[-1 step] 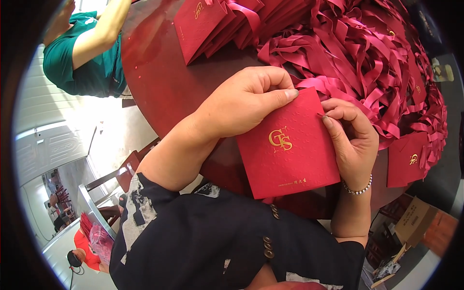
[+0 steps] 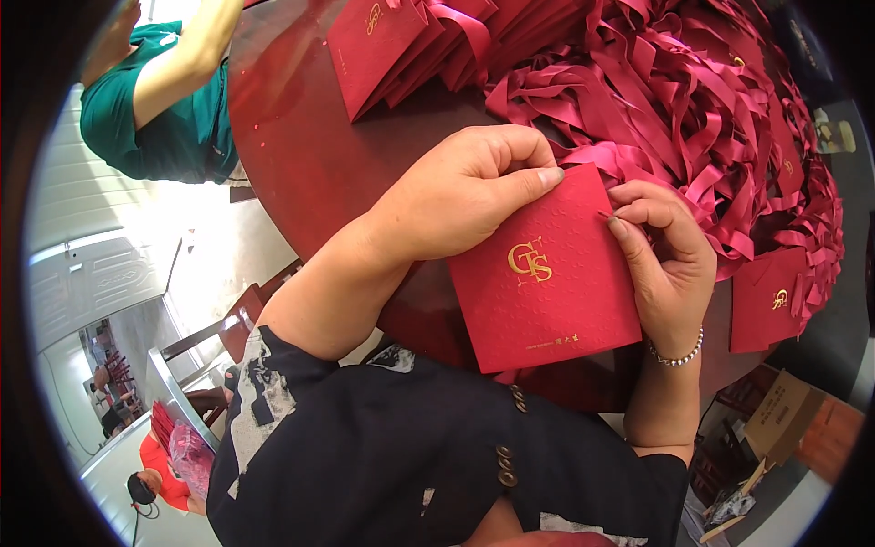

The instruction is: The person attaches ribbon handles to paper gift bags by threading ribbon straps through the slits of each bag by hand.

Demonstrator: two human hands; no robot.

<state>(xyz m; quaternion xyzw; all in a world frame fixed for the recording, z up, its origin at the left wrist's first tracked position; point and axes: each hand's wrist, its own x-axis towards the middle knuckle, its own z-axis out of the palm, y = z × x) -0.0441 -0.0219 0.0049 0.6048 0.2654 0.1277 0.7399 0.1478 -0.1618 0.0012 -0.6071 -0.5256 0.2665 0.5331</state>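
Note:
A flat red paper gift bag [image 2: 556, 301] with a gold emblem and embossed pattern is held up in front of me, tilted. My left hand [image 2: 488, 182] pinches its top edge, thumb on the front and fingers curled behind. At the bag's upper right edge is my right hand [image 2: 661, 251], thumb and forefinger pressed together. A small dark tip shows between those fingertips; what it belongs to is unclear. The other right fingers curl beside the edge, and a beaded bracelet [image 2: 676, 354] circles that wrist.
Shiny red ribbons [image 2: 665, 109] heap across the dark red table [image 2: 301, 118] at right. Several more red bags [image 2: 383, 55] stand at the back; another red bag [image 2: 761, 305] lies at the right edge. A person in green [image 2: 155, 118] is at the far left. A cardboard box [image 2: 779, 415] sits lower right.
The bag has tilted very slightly, its lower edge a little higher. Both hands keep nearly the same place and grip.

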